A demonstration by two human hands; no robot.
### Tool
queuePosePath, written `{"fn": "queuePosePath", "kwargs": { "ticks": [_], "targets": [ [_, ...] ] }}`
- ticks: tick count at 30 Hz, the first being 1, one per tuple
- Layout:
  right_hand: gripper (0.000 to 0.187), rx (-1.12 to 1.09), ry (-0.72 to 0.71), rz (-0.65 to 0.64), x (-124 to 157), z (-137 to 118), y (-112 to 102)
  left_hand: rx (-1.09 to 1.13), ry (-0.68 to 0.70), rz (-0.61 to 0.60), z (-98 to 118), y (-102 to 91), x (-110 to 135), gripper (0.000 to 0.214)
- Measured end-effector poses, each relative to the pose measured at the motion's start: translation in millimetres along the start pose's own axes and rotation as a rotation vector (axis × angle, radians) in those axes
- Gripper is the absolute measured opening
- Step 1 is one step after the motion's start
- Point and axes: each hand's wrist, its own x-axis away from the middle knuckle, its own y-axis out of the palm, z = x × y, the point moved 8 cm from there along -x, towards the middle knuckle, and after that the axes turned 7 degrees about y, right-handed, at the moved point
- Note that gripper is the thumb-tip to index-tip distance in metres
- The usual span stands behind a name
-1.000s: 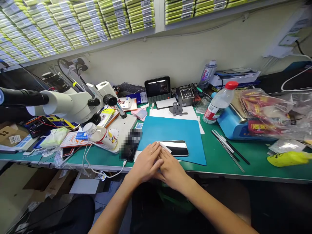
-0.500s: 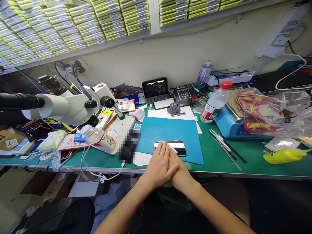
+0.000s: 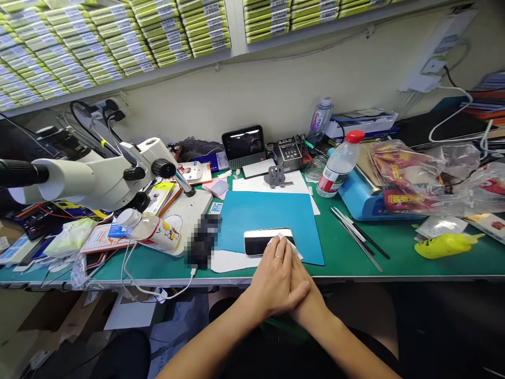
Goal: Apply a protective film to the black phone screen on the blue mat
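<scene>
A phone (image 3: 257, 243) with a dark, shiny face lies on the blue mat (image 3: 268, 210) near the table's front edge. My left hand (image 3: 273, 276) wears a ring and rests flat on top of my right hand, fingers stretched out. Beneath it, my right hand (image 3: 312, 305) presses a white wipe (image 3: 296, 253) against the phone's right end. The left hand covers most of the right hand's fingers. White paper (image 3: 232, 261) sticks out from under the mat's front edge.
A microscope (image 3: 90, 179) and a drink bottle (image 3: 153, 231) stand on the left. Near the mat lies a pixelated dark object (image 3: 203, 242) with a cable. To the right are thin tools (image 3: 355, 234), a red-capped bottle (image 3: 339, 166) and a yellow squeeze bottle (image 3: 445, 245).
Both hands have slid with the wipe from the phone's middle to its right end, uncovering its left part. The camera view has shifted slightly.
</scene>
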Motion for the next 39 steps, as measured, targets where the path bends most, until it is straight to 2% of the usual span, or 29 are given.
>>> {"fn": "queuePosePath", "kwargs": {
  "ticks": [6, 11, 13, 19, 24, 27, 33, 39],
  "targets": [
    [0.086, 0.026, 0.022, -0.024, -19, 5, 9, -0.047, -0.005, -0.032, -12, -3.7, -16, 0.080],
    [0.089, 0.056, -0.022, -0.008, -10, -16, 10, -0.047, -0.057, -0.033, -6, -6.1, 7, 0.077],
    [0.087, 0.033, -0.055, -0.020, -14, -27, 8, -0.045, -0.113, -0.041, -11, -8.6, 14, 0.076],
    [0.080, -0.026, -0.119, -0.137, -52, -48, 17, -0.078, -0.231, -0.082, -44, -20.2, 19, 0.074],
    [0.080, -0.071, -0.184, -0.103, -44, -64, 21, -0.104, -0.273, -0.036, -42, -21.5, 39, 0.076],
    [0.077, -0.122, -0.210, -0.077, -44, -62, 18, -0.099, -0.313, -0.012, -43, -20.1, 39, 0.078],
    [0.079, -0.174, -0.187, -0.128, -67, -50, 16, -0.016, -0.385, 0.005, -60, -24.9, 22, 0.076],
    [0.075, -0.109, -0.174, -0.150, -44, -51, 16, 0.014, -0.403, -0.001, -45, -17.6, 38, 0.080]
  ]
}}
